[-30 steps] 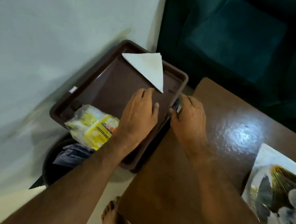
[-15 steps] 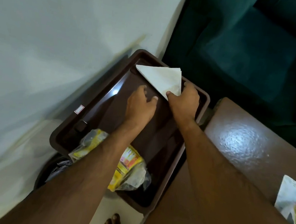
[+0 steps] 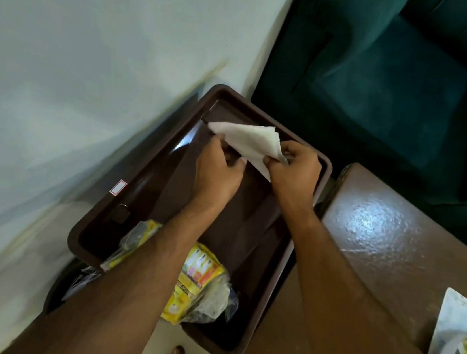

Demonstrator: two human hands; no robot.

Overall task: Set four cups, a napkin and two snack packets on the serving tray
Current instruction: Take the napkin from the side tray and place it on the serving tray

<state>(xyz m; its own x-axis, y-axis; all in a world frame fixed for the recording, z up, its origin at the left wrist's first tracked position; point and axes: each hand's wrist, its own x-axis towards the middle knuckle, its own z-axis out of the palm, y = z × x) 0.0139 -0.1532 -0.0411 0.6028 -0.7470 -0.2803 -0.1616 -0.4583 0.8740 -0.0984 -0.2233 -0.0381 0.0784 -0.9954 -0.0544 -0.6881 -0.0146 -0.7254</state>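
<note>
Napkin [image 3: 253, 142], white, folded: I see both hands' fingers pinching it, left hand [image 3: 218, 172], right hand [image 3: 294, 171], above the brown serving tray [image 3: 326, 171]; snack packet [image 3: 197, 285] at the tray's lower end.

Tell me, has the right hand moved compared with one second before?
Yes. The right hand went from the tray's table-side rim to its far end, onto the napkin.

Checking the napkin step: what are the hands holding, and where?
Both hold the white napkin: right hand pinches its right corner, left hand its lower left edge.
</note>
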